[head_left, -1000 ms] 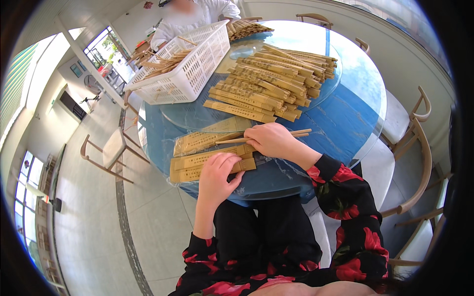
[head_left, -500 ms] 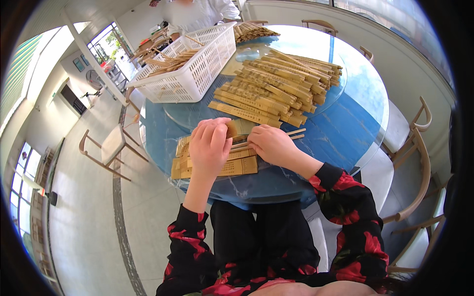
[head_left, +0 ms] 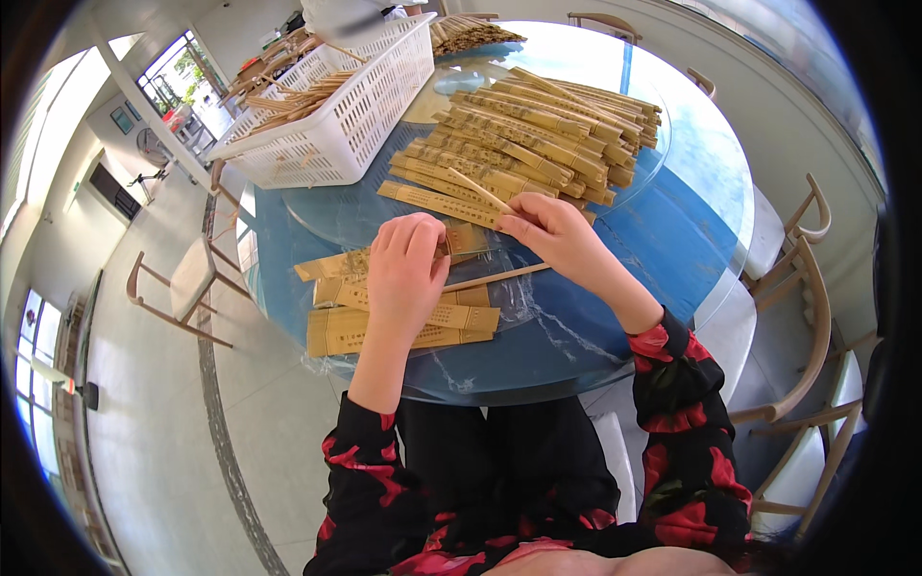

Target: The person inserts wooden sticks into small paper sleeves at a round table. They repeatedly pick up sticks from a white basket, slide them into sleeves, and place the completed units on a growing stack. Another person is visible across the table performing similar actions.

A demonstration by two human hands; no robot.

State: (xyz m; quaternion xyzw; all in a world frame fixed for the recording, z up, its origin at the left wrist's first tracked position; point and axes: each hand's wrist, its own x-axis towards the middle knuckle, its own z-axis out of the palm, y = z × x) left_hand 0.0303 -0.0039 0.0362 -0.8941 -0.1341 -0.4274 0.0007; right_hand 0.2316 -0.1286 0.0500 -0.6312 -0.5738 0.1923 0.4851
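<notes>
My right hand pinches one end of a pale wooden chopstick. The stick points up and to the left, over the near edge of the piled sleeves. With fingers curled, my left hand grips a tan paper chopstick sleeve; the back of the hand hides much of it. Another chopstick lies on the table between my hands, its left end by my left hand. Several flat printed paper sleeves are spread under and around my left wrist, over clear plastic film.
A large pile of filled paper sleeves lies beyond my hands on the round blue marble-look table. At the far left stands a white plastic basket of loose chopsticks. Wooden chairs surround the table. A person in white is behind the basket.
My right hand has moved up and right, lifting one chopstick from the sleeves. The other stick stays on the table. My left hand keeps to the sleeves. The view has shifted slightly.
</notes>
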